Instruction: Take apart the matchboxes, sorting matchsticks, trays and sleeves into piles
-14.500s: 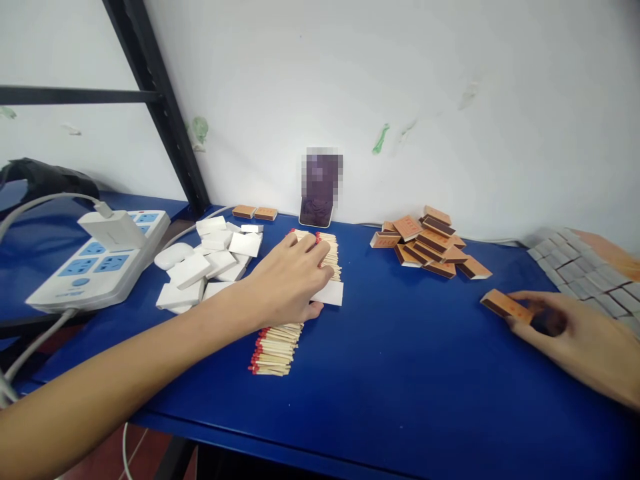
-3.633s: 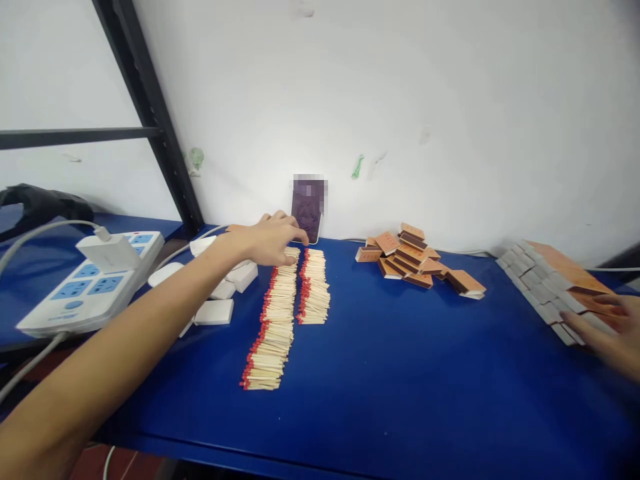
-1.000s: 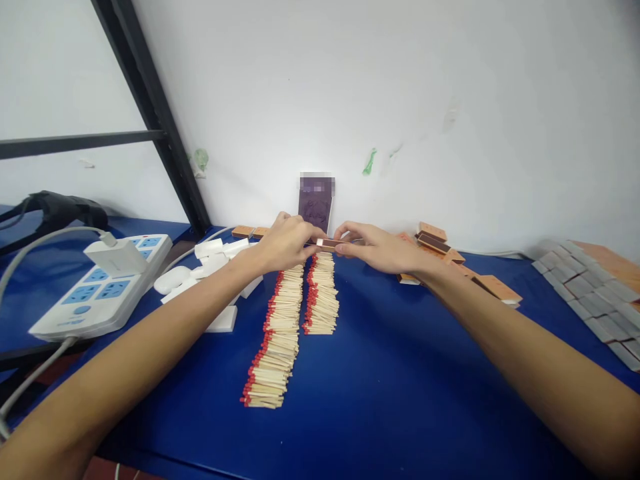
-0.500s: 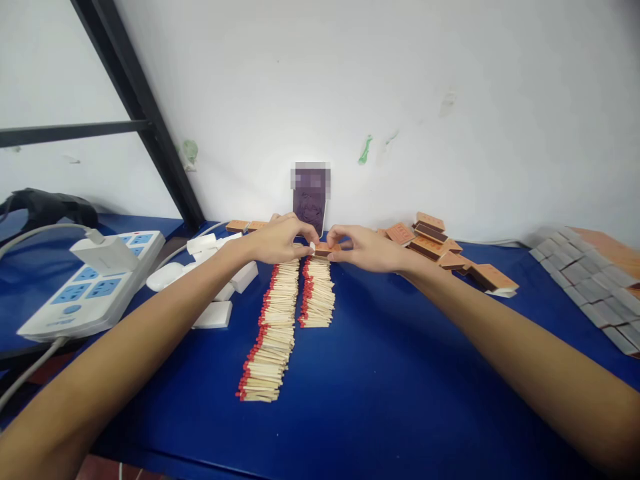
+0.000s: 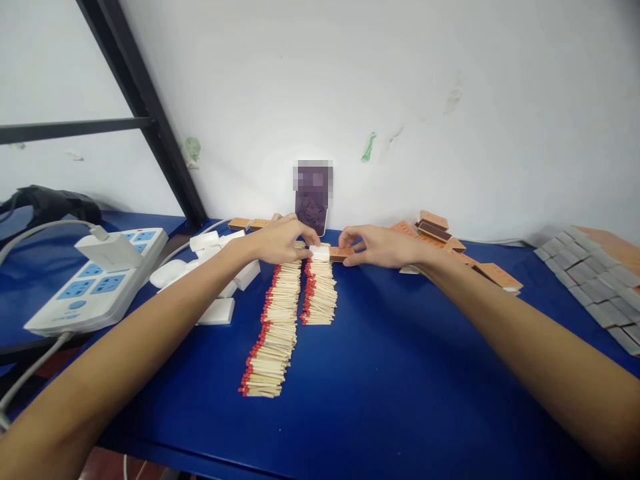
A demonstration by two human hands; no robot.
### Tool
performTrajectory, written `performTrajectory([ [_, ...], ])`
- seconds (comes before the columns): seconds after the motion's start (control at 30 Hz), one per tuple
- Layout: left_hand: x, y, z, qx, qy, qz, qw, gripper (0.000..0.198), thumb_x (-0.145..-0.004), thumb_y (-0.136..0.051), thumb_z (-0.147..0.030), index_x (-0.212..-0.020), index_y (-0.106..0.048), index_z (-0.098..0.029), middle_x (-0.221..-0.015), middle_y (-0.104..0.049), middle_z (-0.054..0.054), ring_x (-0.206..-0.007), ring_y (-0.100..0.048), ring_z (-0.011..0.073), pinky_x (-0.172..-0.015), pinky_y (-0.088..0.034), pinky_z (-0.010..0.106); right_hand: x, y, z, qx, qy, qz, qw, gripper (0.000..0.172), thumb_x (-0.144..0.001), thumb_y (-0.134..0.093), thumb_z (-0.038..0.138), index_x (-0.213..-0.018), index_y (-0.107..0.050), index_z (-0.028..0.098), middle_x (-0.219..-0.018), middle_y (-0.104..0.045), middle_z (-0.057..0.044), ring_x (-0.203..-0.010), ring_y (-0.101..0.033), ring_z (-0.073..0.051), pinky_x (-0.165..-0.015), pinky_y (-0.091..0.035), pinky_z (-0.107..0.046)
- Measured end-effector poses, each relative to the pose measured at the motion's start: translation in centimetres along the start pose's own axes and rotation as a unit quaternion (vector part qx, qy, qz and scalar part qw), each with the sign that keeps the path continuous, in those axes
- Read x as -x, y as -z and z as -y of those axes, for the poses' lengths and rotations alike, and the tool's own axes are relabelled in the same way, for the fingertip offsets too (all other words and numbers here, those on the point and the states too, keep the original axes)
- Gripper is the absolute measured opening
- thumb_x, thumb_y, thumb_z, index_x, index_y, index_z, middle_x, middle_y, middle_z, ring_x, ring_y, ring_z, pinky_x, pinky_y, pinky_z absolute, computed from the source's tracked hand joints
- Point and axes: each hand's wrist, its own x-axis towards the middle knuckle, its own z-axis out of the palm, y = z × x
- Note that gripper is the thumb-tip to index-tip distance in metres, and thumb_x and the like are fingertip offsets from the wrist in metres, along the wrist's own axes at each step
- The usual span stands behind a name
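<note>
Both hands meet at the far end of two rows of red-tipped matches (image 5: 280, 320) on the blue table (image 5: 400, 373). My left hand (image 5: 280, 240) pinches a white inner tray (image 5: 319, 253). My right hand (image 5: 383, 245) pinches an orange matchbox sleeve (image 5: 341, 254). The tray sticks out of the sleeve's left end, just above the shorter match row (image 5: 319, 293).
White trays (image 5: 220, 270) are piled at the left, beside a power strip (image 5: 93, 280) with a charger and cables. Orange sleeves (image 5: 450, 250) lie heaped at the right, and packed boxes (image 5: 590, 280) are stacked at the far right. A phone (image 5: 313, 200) leans on the wall.
The white tray now shows further out of the sleeve than half a second ago, with my right hand a little further right. One second ago both hands held the box slightly higher.
</note>
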Motion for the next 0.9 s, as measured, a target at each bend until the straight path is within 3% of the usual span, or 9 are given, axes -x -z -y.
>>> performTrajectory([
  [0.17,0.1,-0.1,0.1,-0.012,-0.003,0.003,1.000,0.039,-0.085,-0.054,-0.043,-0.113,-0.073,-0.025,-0.089,-0.067,0.009,-0.100,-0.052,0.0297,-0.093,-0.034,0.051,1.1,1.6,0.3,0.066,-0.023,-0.014,0.997,0.020,-0.075,-0.067,0.036,-0.090,-0.061,0.024,-0.090,-0.071,-0.005,-0.072,-0.065,-0.020,-0.058,-0.049,-0.035],
  [0.3,0.2,0.1,-0.2,-0.002,-0.003,-0.003,1.000,0.039,-0.086,-0.053,-0.044,-0.113,-0.073,-0.025,-0.093,-0.068,0.010,-0.100,-0.051,0.0300,-0.093,-0.033,0.051,2.2,3.4,1.4,0.043,-0.042,-0.039,0.997,0.021,-0.077,-0.067,0.037,-0.093,-0.063,0.024,-0.093,-0.072,-0.007,-0.075,-0.067,-0.023,-0.062,-0.053,-0.038],
  [0.43,0.3,0.3,-0.3,0.008,-0.005,-0.014,1.000,0.039,-0.087,-0.053,-0.046,-0.112,-0.073,-0.025,-0.094,-0.068,0.009,-0.101,-0.052,0.0299,-0.095,-0.032,0.049,3.2,5.1,2.2,0.047,-0.057,-0.103,0.992,0.024,-0.079,-0.067,0.041,-0.095,-0.064,0.023,-0.105,-0.072,-0.008,-0.083,-0.069,-0.025,-0.067,-0.054,-0.041],
  [0.63,0.2,0.1,0.0,0.005,-0.007,-0.019,1.000,0.036,-0.088,-0.053,-0.046,-0.111,-0.072,-0.026,-0.092,-0.070,0.008,-0.101,-0.051,0.0286,-0.094,-0.031,0.048,4.2,6.7,1.8,0.055,-0.050,-0.164,0.984,0.031,-0.080,-0.069,0.047,-0.099,-0.066,0.023,-0.109,-0.071,-0.009,-0.086,-0.069,-0.025,-0.070,-0.055,-0.042],
  [0.9,0.2,0.4,-0.2,0.014,-0.005,-0.030,0.999,0.032,-0.087,-0.054,-0.044,-0.109,-0.072,-0.028,-0.106,-0.073,0.004,-0.104,-0.050,0.0281,-0.097,-0.029,0.046,5.9,8.5,2.1,0.039,-0.100,-0.220,0.970,0.036,-0.079,-0.072,0.053,-0.100,-0.067,0.024,-0.112,-0.069,-0.010,-0.075,-0.069,-0.025,-0.058,-0.052,-0.041],
])
